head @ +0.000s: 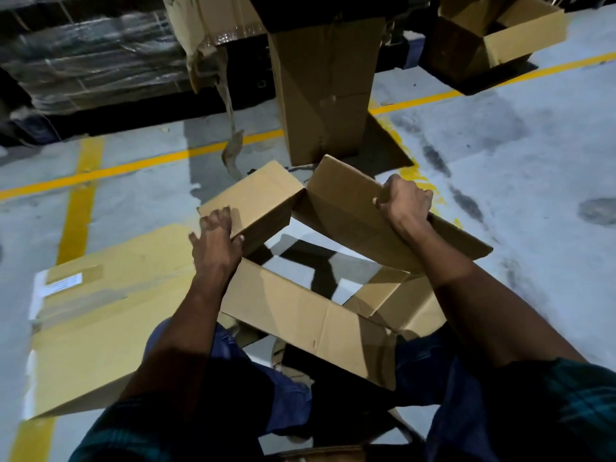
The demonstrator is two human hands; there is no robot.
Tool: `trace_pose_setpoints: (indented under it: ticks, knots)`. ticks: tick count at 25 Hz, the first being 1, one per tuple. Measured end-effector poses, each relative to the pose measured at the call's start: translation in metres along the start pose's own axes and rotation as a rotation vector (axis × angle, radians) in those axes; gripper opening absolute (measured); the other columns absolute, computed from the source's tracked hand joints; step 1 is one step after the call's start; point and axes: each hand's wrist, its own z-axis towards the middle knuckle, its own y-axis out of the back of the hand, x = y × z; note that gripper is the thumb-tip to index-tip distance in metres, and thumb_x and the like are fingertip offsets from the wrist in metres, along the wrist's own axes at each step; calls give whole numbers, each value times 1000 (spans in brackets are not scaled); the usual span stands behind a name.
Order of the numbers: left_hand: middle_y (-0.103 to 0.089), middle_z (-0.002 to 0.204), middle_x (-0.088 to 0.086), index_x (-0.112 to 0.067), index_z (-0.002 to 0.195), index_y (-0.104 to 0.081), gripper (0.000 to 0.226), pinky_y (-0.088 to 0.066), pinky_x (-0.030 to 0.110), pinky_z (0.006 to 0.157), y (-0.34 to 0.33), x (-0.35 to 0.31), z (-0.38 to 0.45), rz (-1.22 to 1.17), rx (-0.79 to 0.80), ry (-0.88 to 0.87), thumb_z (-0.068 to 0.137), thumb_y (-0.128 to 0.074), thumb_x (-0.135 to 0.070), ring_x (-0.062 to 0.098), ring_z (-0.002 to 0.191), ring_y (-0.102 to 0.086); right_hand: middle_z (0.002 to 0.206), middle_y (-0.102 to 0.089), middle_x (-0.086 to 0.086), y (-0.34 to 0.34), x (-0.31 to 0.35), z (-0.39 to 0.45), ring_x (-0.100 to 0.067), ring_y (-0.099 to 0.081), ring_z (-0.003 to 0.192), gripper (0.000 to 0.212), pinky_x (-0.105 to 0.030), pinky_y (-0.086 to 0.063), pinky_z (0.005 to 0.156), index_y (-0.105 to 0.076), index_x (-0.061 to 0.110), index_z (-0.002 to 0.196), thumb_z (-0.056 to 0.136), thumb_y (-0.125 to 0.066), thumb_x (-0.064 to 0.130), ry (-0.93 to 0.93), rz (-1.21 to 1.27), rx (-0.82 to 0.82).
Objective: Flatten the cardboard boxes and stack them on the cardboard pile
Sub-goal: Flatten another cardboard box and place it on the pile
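- Cardboard pile (100, 328), flat sheets on the floor (500, 145), lies at nine o'clock of the hands.
- Left hand (216, 241) grips the left flap of the open cardboard box (300, 311).
- Right hand (406, 201) clutches the right wall; the creased, hollow box runs left to right between both.

two bare forearms, left hand (216, 238) and right hand (405, 203) ungloved, dark teal checked sleeves (566, 401) pushed up past the elbows, blue denim trousers (283, 395) over both knees, no rings or watch visible
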Motion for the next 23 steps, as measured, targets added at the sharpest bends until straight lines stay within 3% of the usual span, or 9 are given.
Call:
trace_pose_setpoints:
  ticks: [3, 5, 8, 9, 11, 13, 16, 19, 23]
  knots:
    - [-18, 159, 19, -23, 157, 1, 90, -35, 61, 103, 13, 2, -15, -109, -66, 166, 93, -60, -33, 45, 140, -28, 114, -67, -17, -1, -1, -8, -40, -62, 107, 28, -42, -43, 85, -58, 13, 111, 91, -67, 30, -22, 69, 1]
    - [-29, 155, 23, -26, 157, 12, 95, -43, 55, 99, 18, 5, -32, -264, 22, 269, 94, -59, -42, 45, 132, -41, 116, -64, -18, 3, -5, -13, -41, -60, 108, 26, -39, -43, 79, -58, 13, 112, 91, -67, 26, -57, 161, 18]
    - [-36, 154, 19, -18, 154, 19, 111, -50, 43, 95, 22, 3, -42, -728, 171, 513, 91, -67, -45, 38, 127, -50, 117, -63, -15, 13, -11, -20, -38, -59, 109, 22, -37, -42, 80, -61, 14, 109, 91, -69, 24, -123, 269, 46]
    - [-38, 153, 17, -13, 156, 12, 111, -53, 40, 86, 24, 4, -39, -903, 187, 598, 89, -71, -41, 34, 119, -56, 117, -64, -14, 15, -13, -21, -38, -59, 108, 21, -37, -41, 79, -62, 14, 108, 91, -70, 23, -142, 291, 51]
    - [-51, 143, 20, -9, 152, -28, 86, -56, 35, 67, 33, 4, -36, -1291, 195, 717, 86, -75, -38, 32, 98, -64, 116, -65, -14, 18, -16, -25, -37, -59, 108, 19, -37, -42, 79, -63, 15, 105, 90, -70, 23, -179, 324, 32]
    - [-63, 126, 21, -13, 126, -57, 54, -56, 40, 72, 38, -2, -40, -1581, 273, 679, 86, -72, -45, 31, 90, -67, 115, -67, -13, 22, -16, -29, -37, -60, 108, 17, -36, -43, 80, -63, 16, 103, 90, -70, 23, -210, 357, -16]
    - [-68, 115, 16, -7, 124, -63, 47, -58, 39, 81, 40, -22, -55, -1680, 325, 482, 90, -67, -40, 24, 91, -70, 113, -69, -10, 34, -7, -31, -35, -61, 107, 13, -34, -42, 79, -63, 19, 100, 91, -70, 25, -240, 392, -104]
    - [-64, 127, 16, 0, 139, -51, 59, -54, 35, 95, 34, -37, -59, -1729, 259, 406, 88, -72, -22, 22, 106, -64, 109, -70, -7, 47, 8, -33, -34, -63, 105, 12, -34, -45, 79, -63, 22, 98, 91, -69, 28, -230, 425, -192]
    - [-69, 111, 13, 0, 123, -62, 59, -51, 44, 100, 30, -59, -66, -1658, 288, 396, 70, -84, -13, 27, 105, -65, 100, -71, -3, 58, 19, -40, -31, -65, 99, 11, -31, -41, 75, -61, 21, 92, 89, -70, 27, -216, 508, -283]
